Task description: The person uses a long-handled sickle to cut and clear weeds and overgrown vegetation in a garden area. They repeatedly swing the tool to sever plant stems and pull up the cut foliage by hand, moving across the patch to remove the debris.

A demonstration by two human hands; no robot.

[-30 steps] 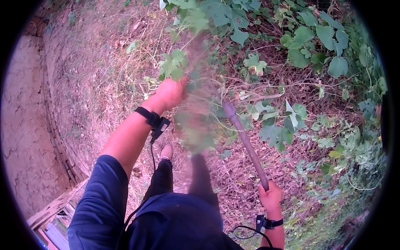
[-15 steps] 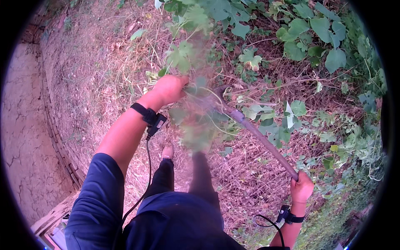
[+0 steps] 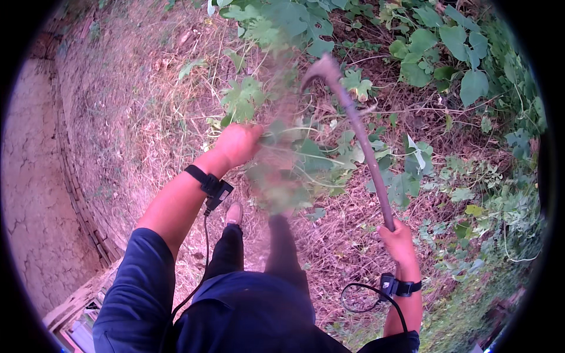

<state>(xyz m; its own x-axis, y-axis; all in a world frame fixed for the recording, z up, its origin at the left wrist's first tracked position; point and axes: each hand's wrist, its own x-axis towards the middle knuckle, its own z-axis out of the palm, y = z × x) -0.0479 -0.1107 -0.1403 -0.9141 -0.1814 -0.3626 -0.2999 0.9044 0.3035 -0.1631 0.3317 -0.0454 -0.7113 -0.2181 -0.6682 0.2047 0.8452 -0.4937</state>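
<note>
The left hand [image 3: 236, 143] squeezed a bunch of green vines [image 3: 282, 170]. The right hand [image 3: 398, 240] gripped the long stick [image 3: 365, 147]; its hooked tip sat just above the vines.

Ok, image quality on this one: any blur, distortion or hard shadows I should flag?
Head view: the bunch of vines gripped by the left hand is smeared by motion blur; the curved tool in the right hand is softened only at its tip. Fisheye bends the paving edge at the left, with a black rim around the picture. Light is even, without hard shadows or glare.

Cracked bare earth [image 3: 29, 194] fills the left of the frame, edged by a brick border [image 3: 76, 194], with dry grass [image 3: 135, 88] at upper centre-left and broad green leaves [image 3: 465, 53] at upper right.
</note>
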